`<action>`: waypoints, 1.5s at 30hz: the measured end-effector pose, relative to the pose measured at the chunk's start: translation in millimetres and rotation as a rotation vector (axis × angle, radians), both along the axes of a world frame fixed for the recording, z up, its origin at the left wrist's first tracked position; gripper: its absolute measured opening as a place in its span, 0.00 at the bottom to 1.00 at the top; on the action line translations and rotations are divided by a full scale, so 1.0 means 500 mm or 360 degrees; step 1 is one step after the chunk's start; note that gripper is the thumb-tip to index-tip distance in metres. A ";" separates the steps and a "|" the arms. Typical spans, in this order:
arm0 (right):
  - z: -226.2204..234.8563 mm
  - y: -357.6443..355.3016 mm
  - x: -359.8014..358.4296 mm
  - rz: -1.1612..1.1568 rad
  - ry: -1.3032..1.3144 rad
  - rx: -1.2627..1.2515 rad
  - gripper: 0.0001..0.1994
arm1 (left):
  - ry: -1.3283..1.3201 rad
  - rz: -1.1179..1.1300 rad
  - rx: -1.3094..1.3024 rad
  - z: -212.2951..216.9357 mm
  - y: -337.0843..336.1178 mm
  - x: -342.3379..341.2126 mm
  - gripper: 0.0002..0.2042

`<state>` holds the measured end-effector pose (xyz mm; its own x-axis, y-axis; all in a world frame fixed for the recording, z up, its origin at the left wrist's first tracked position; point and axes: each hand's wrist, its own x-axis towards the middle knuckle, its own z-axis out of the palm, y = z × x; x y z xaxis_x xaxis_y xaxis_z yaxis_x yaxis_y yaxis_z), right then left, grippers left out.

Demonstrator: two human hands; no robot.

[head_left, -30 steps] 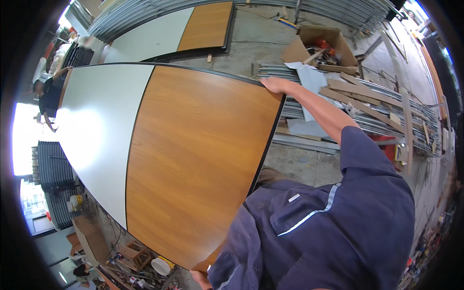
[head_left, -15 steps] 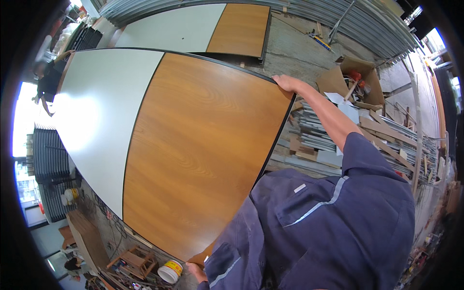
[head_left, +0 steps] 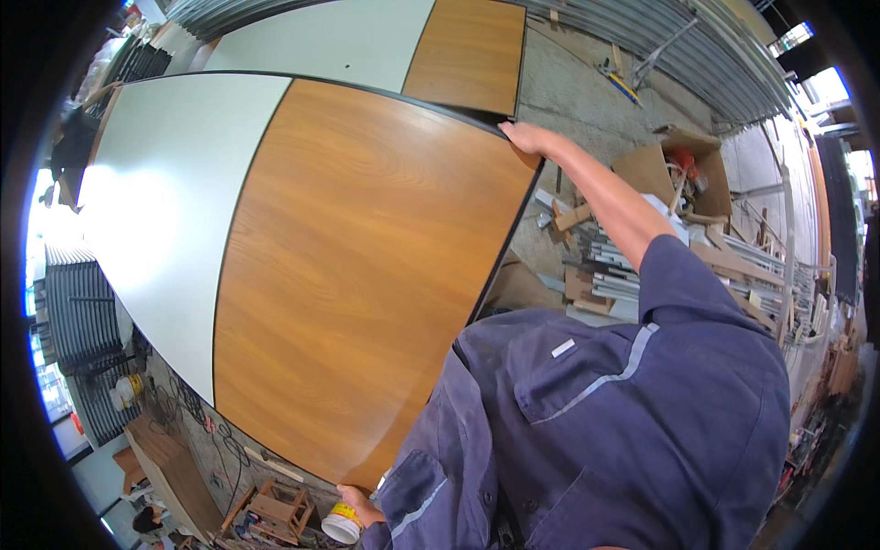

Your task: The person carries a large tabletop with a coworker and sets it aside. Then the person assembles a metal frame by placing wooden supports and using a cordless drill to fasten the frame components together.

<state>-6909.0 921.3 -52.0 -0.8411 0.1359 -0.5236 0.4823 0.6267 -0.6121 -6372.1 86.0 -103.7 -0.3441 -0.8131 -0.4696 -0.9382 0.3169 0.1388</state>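
Observation:
A large panel (head_left: 357, 266) with a wood-grain section, a white section and a dark edge strip spans the view in front of me. My right hand (head_left: 524, 137) is closed over its far right corner, the fingers bent over the dark edge. At the near corner my left hand (head_left: 359, 504) grips the opposite edge, its fingers partly hidden by the panel and my sleeve. Beyond it lies a second panel (head_left: 472, 55) of the same white and wood-grain look. At the far left end, a person in dark clothing (head_left: 73, 151) stands by the panel, partly visible.
On the right are an open cardboard box (head_left: 646, 170) and piled metal and wood strips (head_left: 614, 275). Long metal profiles (head_left: 632, 37) lie across the back. Near my left hand are a white-and-yellow bucket (head_left: 342, 524), a wooden stool (head_left: 280, 509) and loose cables (head_left: 197, 403).
The held panel and both my hands have shifted leftward relative to the panel behind and the floor clutter. My grip on both corners stays the same.

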 end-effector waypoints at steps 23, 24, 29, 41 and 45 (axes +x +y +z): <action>-0.125 0.686 -0.751 0.0092 0.0179 0.0146 0.33 | 0.0102 0.0208 0.0143 -0.057 0.655 -0.612 0.41; -0.125 0.702 -0.781 0.0108 0.0100 0.0146 0.33 | -0.0119 0.0064 -0.0004 -0.052 0.679 -0.636 0.41; -0.068 0.769 -0.927 0.0192 0.0039 0.0244 0.33 | 0.0046 0.0251 0.0050 -0.105 0.816 -0.780 0.42; -0.202 1.104 -1.292 0.0221 -0.0051 0.0094 0.33 | -0.0029 0.0436 -0.0042 -0.114 1.166 -1.073 0.43; -0.292 1.286 -1.419 0.0221 0.0036 0.0115 0.34 | 0.0052 0.0320 0.0032 -0.130 1.352 -1.204 0.42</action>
